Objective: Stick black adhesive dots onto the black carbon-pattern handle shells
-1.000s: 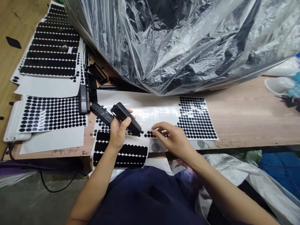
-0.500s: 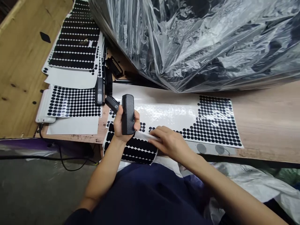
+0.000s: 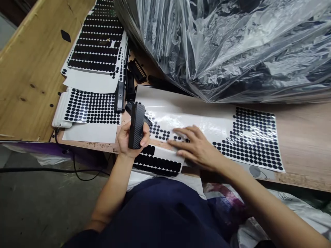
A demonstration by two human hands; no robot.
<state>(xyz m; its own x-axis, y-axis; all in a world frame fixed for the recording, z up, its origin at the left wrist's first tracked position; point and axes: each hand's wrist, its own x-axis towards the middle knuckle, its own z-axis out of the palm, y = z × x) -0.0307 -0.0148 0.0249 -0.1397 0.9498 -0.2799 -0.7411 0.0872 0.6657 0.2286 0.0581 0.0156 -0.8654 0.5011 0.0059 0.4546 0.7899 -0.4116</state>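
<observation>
My left hand [image 3: 133, 140] is wrapped round a black, carbon-patterned oblong case [image 3: 137, 125] and holds it upright above the table edge. Behind it, partly hidden, lies another dark carbon-patterned piece [image 3: 148, 120]. My right hand [image 3: 195, 146] has its fingers spread over a long white sheet of round black stickers [image 3: 253, 137]; whether the fingertips touch it I cannot tell. Between my hands and my body, a smaller white sheet with rows of larger black stickers [image 3: 159, 162] sits at the table's front edge.
A large plastic-wrapped bundle [image 3: 227, 51] fills the back right. On the left are stacked sticker sheets [image 3: 95, 44], a white box with a cable [image 3: 60, 110], another carbon-patterned case [image 3: 120, 96] and a wooden board [image 3: 33, 69]. Dark parts [image 3: 137, 70] lie behind.
My right hand has gone from a pinch on a pale, thin thing to spread fingers over the long sheet. My left hand still holds the case. The view has shifted.
</observation>
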